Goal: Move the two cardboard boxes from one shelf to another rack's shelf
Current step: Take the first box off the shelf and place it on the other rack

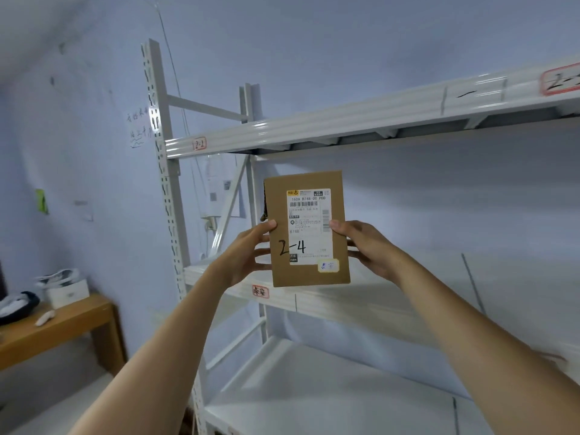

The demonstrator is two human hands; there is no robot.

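Both hands, left hand (251, 251) and right hand (367, 249), grip cardboard box (309, 229) upright before middle shelf (361, 296); upper beam (345, 120) at 12 o'clock, table (59, 324) at 9.

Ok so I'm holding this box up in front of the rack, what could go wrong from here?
1. The cardboard box is pinched only at its side edges by the left hand and right hand, low down; that grip could let it tip or slip.
2. It hangs in the air in front of the middle shelf, so a slip would probably drop it past the shelf edge.
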